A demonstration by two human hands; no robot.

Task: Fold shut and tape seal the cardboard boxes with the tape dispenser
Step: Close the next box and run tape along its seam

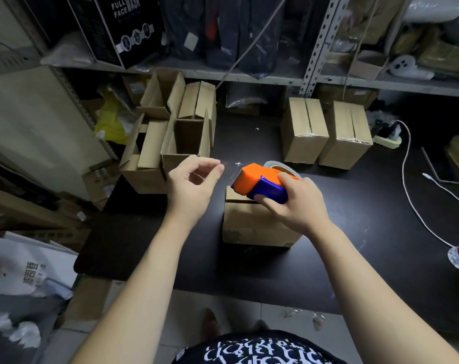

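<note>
A small closed cardboard box (252, 224) stands on the black table (170, 245) in front of me. My right hand (294, 203) grips an orange and blue tape dispenser (260, 183) with a clear tape roll, held over the box's top. My left hand (194, 185) is raised to the left of the dispenser, thumb and fingers pinching the end of a clear tape strip (232, 168) that stretches to the dispenser's toothed edge.
Several open cardboard boxes (170, 137) crowd the table's back left. Two taped boxes (325, 135) stand at the back right. A white cable (409, 185) and a phone (443, 174) lie on the right. Metal shelving (249, 74) with goods rises behind.
</note>
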